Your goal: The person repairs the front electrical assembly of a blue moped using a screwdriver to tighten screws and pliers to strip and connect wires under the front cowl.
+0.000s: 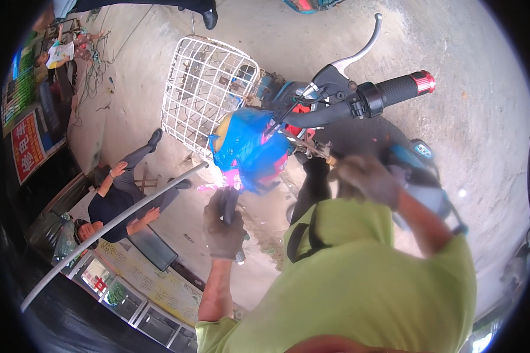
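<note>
My left hand (222, 232), in a dark glove, is closed around a dark handle (230, 205) below a blue plastic bag (245, 141). What the handle belongs to is unclear. My gloved right hand (365, 179) is blurred and closed on the tan handle (331, 160) of a screwdriver-like tool. Its thin shaft points up and left, toward the red and metal parts under the handlebar (318, 117) of a two-wheeler. The bag and some pink material hang at the front, beside a white wire basket (203, 88). The tool's tip cannot be made out.
A black grip (397, 91) with a red end and a silver brake lever (365, 44) stick out at the upper right. A long grey rod (115, 235) crosses the lower left. One person (121, 206) sits at the left. Cables (91, 76) lie on the concrete floor.
</note>
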The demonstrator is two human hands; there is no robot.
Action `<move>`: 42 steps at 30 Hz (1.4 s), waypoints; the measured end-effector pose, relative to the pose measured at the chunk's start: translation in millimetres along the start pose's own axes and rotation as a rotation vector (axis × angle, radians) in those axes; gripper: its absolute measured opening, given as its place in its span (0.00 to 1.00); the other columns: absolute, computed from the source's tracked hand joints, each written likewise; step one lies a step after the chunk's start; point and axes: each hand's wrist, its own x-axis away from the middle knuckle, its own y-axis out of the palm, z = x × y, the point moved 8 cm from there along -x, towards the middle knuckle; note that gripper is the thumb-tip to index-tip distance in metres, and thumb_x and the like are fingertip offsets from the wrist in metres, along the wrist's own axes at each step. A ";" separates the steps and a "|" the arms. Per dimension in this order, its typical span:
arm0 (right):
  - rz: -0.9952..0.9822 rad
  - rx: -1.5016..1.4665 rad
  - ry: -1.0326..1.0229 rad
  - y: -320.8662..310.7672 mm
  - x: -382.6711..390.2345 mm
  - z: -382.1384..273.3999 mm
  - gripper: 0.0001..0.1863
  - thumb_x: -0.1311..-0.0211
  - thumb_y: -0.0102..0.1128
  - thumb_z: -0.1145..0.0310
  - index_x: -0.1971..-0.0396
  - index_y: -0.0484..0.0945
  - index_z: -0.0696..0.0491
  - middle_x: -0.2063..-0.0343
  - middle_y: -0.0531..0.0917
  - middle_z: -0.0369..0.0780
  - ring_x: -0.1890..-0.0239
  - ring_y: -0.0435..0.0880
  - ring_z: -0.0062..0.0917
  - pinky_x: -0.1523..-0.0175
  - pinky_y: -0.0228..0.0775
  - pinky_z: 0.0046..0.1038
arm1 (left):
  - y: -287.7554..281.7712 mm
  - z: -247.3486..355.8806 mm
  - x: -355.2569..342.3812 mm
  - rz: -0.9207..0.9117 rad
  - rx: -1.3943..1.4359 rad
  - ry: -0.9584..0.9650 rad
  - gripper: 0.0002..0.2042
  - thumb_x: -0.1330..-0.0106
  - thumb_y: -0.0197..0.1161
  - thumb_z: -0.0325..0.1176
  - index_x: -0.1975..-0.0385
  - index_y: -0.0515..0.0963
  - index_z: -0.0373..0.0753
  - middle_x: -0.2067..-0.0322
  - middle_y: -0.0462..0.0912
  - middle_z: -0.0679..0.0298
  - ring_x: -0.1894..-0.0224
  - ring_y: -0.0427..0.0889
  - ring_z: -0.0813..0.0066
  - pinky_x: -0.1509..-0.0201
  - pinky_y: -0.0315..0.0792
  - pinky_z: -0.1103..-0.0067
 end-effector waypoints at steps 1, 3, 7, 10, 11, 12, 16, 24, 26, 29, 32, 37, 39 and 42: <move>-0.004 0.036 0.063 2.8 5.4 -9.3 0.22 0.17 0.51 0.56 0.52 0.86 0.60 0.77 0.85 0.39 0.81 0.81 0.18 0.73 0.73 0.24 | -1.8 0.5 0.2 0.006 0.005 -0.010 0.31 0.39 0.67 0.21 0.31 0.76 0.37 0.41 0.85 0.52 0.42 0.88 0.57 0.39 0.81 0.65; -0.009 0.086 0.132 6.2 11.7 -25.7 0.22 0.17 0.50 0.56 0.52 0.85 0.60 0.77 0.85 0.39 0.81 0.81 0.18 0.73 0.74 0.24 | -3.5 6.9 -0.8 -0.007 -0.037 0.009 0.32 0.39 0.67 0.21 0.31 0.76 0.37 0.42 0.85 0.52 0.42 0.88 0.56 0.40 0.81 0.65; -0.039 0.096 0.232 11.7 17.7 -47.0 0.24 0.15 0.50 0.53 0.53 0.84 0.61 0.76 0.86 0.39 0.81 0.81 0.17 0.73 0.74 0.24 | -1.9 2.3 -1.1 -0.004 -0.021 0.031 0.32 0.39 0.68 0.21 0.31 0.76 0.36 0.43 0.85 0.51 0.43 0.88 0.55 0.40 0.81 0.64; -0.028 0.136 0.288 19.3 24.5 -60.9 0.24 0.15 0.50 0.52 0.54 0.83 0.60 0.76 0.86 0.39 0.81 0.81 0.17 0.73 0.75 0.24 | -2.6 5.6 -1.3 -0.008 -0.004 0.051 0.31 0.39 0.68 0.21 0.31 0.75 0.36 0.43 0.85 0.51 0.43 0.88 0.54 0.40 0.81 0.64; 0.005 0.144 0.291 20.5 26.3 -64.5 0.24 0.15 0.50 0.52 0.54 0.83 0.60 0.76 0.86 0.39 0.81 0.80 0.17 0.73 0.75 0.24 | -2.8 7.8 -2.3 -0.018 -0.009 0.042 0.31 0.39 0.68 0.21 0.31 0.76 0.36 0.43 0.85 0.51 0.43 0.88 0.54 0.40 0.81 0.64; 0.006 0.153 0.295 24.7 24.4 -64.1 0.24 0.15 0.50 0.52 0.54 0.83 0.60 0.76 0.86 0.39 0.81 0.80 0.17 0.73 0.75 0.24 | -2.7 9.4 -2.8 -0.029 -0.015 0.034 0.31 0.39 0.68 0.21 0.31 0.76 0.36 0.44 0.85 0.51 0.43 0.88 0.53 0.40 0.81 0.63; 0.083 0.272 0.246 31.7 15.1 -55.5 0.25 0.15 0.50 0.50 0.53 0.83 0.60 0.75 0.86 0.39 0.81 0.81 0.18 0.73 0.75 0.25 | -5.5 11.0 -4.0 -0.030 -0.037 0.052 0.32 0.39 0.68 0.21 0.31 0.76 0.36 0.45 0.85 0.50 0.44 0.87 0.51 0.41 0.81 0.62; -0.180 0.007 0.327 50.4 -2.8 -76.7 0.33 0.14 0.44 0.41 0.51 0.84 0.59 0.76 0.83 0.39 0.82 0.78 0.19 0.75 0.71 0.24 | -5.5 11.0 -7.5 -0.052 -0.046 0.085 0.31 0.40 0.69 0.21 0.32 0.77 0.35 0.47 0.84 0.48 0.45 0.85 0.48 0.41 0.79 0.59; -0.169 0.014 0.275 57.5 -3.7 -70.8 0.34 0.13 0.43 0.41 0.51 0.84 0.59 0.76 0.83 0.39 0.82 0.78 0.19 0.75 0.71 0.25 | -4.6 9.0 -5.7 -0.026 -0.020 0.102 0.31 0.40 0.69 0.21 0.32 0.77 0.34 0.47 0.85 0.48 0.45 0.85 0.47 0.41 0.79 0.59; -0.113 -0.072 0.230 73.9 -1.4 -67.0 0.32 0.12 0.42 0.45 0.53 0.85 0.60 0.77 0.82 0.40 0.83 0.75 0.19 0.74 0.69 0.25 | -6.9 9.4 -5.4 -0.032 -0.036 0.091 0.31 0.40 0.69 0.21 0.32 0.77 0.34 0.47 0.85 0.47 0.46 0.85 0.47 0.42 0.80 0.59; -0.117 -0.220 0.191 83.3 -2.9 -61.4 0.31 0.11 0.41 0.48 0.55 0.85 0.60 0.78 0.81 0.39 0.84 0.73 0.18 0.74 0.68 0.25 | -6.0 12.6 -7.0 -0.045 -0.021 0.092 0.31 0.40 0.69 0.21 0.32 0.77 0.34 0.48 0.85 0.47 0.46 0.86 0.47 0.42 0.80 0.58; -0.098 -0.246 0.020 89.7 -17.2 -46.0 0.28 0.12 0.41 0.51 0.56 0.85 0.59 0.80 0.80 0.38 0.84 0.72 0.17 0.75 0.66 0.25 | -5.6 13.5 -3.1 -0.009 -0.015 0.104 0.31 0.40 0.70 0.22 0.33 0.77 0.33 0.47 0.85 0.48 0.46 0.86 0.47 0.42 0.80 0.60; -0.039 -0.215 -0.016 87.0 -26.3 -37.9 0.28 0.12 0.42 0.52 0.56 0.85 0.60 0.81 0.80 0.37 0.85 0.73 0.17 0.75 0.66 0.25 | -7.8 16.9 -1.2 0.047 -0.041 0.141 0.29 0.41 0.69 0.22 0.35 0.79 0.35 0.50 0.87 0.50 0.50 0.87 0.48 0.45 0.81 0.60; 0.018 -0.174 -0.032 88.9 -30.1 -30.7 0.27 0.12 0.41 0.53 0.55 0.83 0.60 0.80 0.80 0.37 0.86 0.72 0.19 0.77 0.64 0.23 | -9.6 18.7 1.1 0.105 -0.049 0.166 0.28 0.43 0.69 0.23 0.37 0.81 0.37 0.53 0.89 0.53 0.52 0.88 0.48 0.48 0.82 0.60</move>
